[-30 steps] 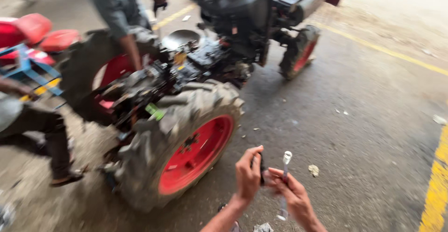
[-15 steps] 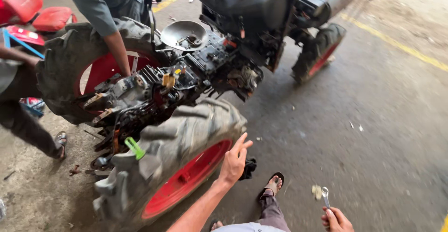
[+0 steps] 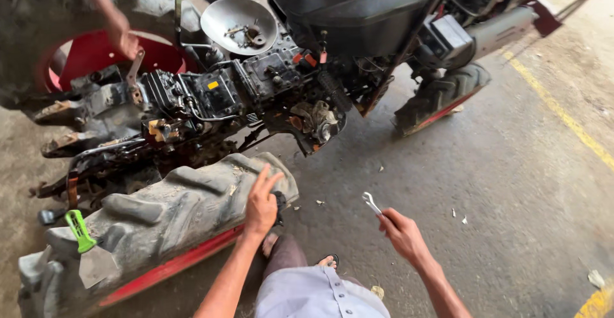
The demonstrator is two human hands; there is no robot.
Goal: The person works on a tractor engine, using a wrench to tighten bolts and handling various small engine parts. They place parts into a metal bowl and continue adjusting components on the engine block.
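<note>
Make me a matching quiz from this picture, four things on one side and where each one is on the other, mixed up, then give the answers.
Things:
1. spanner
2. green-handled scraper
3. metal bowl
4. left hand

Places:
A. on top of the engine, holding small parts
B. resting on the near tyre, by its right end
C. held in the right hand
D. lying on the tyre's left end

Pairs: 1-C, 2-D, 3-A, 4-B
</note>
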